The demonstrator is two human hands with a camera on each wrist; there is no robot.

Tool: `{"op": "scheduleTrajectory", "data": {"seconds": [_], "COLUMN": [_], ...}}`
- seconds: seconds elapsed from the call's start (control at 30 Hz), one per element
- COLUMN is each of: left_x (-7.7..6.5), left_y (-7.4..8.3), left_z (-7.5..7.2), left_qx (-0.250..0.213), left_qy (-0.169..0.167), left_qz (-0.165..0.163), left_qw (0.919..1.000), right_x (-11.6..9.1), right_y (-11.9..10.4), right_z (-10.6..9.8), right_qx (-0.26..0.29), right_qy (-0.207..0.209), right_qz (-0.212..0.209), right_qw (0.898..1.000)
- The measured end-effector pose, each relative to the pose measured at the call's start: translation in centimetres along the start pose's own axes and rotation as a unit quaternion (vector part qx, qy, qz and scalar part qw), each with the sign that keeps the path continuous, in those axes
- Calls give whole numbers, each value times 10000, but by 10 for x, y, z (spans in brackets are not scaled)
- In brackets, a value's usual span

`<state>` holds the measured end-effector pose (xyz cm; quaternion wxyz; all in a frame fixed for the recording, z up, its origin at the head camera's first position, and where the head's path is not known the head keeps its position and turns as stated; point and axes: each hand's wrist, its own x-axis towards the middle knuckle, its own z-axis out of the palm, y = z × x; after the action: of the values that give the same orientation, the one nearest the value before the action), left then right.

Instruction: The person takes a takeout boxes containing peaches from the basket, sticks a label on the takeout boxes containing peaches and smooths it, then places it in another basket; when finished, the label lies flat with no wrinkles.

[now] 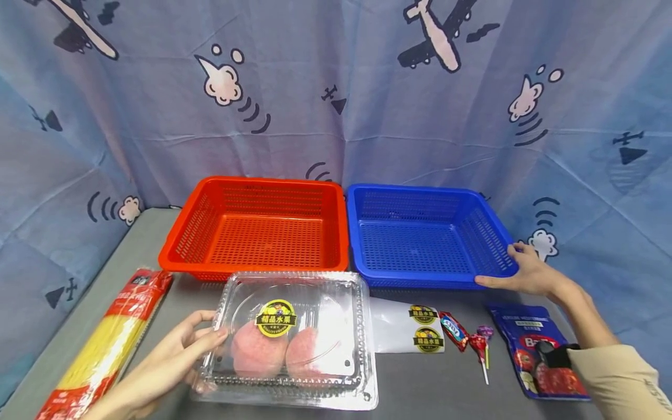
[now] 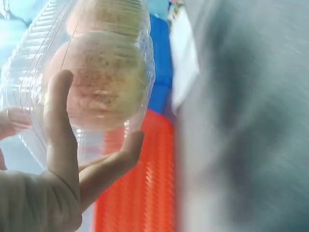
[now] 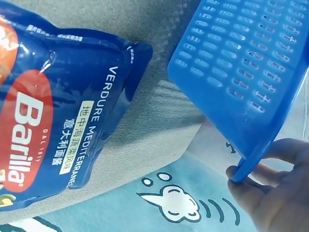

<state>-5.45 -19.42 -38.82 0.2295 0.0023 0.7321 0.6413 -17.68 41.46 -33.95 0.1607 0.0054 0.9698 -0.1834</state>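
Observation:
My left hand [image 1: 175, 356] grips the left side of a clear plastic clamshell box [image 1: 294, 402], lid closed, with two peaches [image 1: 259, 350] inside and a round fruit label on top. In the left wrist view the fingers [image 2: 60, 130] lie against the box's underside, which is lifted off the table. My right hand [image 1: 530, 274] pinches the front right corner of the blue basket [image 1: 420, 277]; the right wrist view shows the thumb and fingers on its rim [image 3: 248, 166]. Left of it stands the red basket [image 1: 257, 268], partly behind the box.
A noodle pack [image 1: 105, 344] lies at the left. Right of the box are a white sheet with round labels [image 1: 399, 326], a wrapped candy [image 1: 454, 331], lollipops [image 1: 479, 344] and a blue Barilla sauce pouch [image 1: 535, 350]. A patterned curtain [image 1: 336, 87] hangs behind the table.

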Motion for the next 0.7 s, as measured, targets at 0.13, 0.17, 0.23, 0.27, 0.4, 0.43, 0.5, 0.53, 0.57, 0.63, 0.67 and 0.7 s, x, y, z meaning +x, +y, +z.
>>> {"op": "scheduleTrajectory", "data": {"seconds": [0.13,0.17,0.23,0.27,0.4,0.43,0.5,0.53,0.57,0.63,0.67,0.7], "left_x": [6,9,17,23,52,60,78,86,94,109,115,122], "left_y": [27,35,53,62,95,101,113,118,123,131,134,137], "left_z": [15,20,29,34,53,57,66,71,75,85,89,94], "left_qx": [-175,-247,-379,-452,-675,-748,-895,-959,-1021,-1126,-1152,-1170], "left_qy": [-67,-67,-80,-78,1,27,109,141,179,210,229,232], "left_qz": [224,285,425,466,570,576,565,580,594,621,630,646], "left_qw": [9996,9993,9983,9979,9961,9955,9943,9936,9928,9915,9911,9908], "right_x": [-2,-2,-2,-2,-2,-2,-2,-2,-3,-3,-3,-3], "right_y": [0,0,0,0,-1,-1,-1,-1,-2,-2,-3,-3], "right_z": [1,1,1,1,0,0,0,-1,-1,-1,-1,-2], "right_qx": [39,39,4,-17,-89,-75,-71,-61,-66,-114,-145,-180], "right_qy": [10,15,8,6,-47,-64,-93,-104,-117,-120,-121,-117], "right_qz": [-6,-13,22,28,71,62,85,90,109,138,154,159], "right_qw": [10000,10000,10000,10000,9999,9999,9999,9999,9999,9998,9997,9996]}}
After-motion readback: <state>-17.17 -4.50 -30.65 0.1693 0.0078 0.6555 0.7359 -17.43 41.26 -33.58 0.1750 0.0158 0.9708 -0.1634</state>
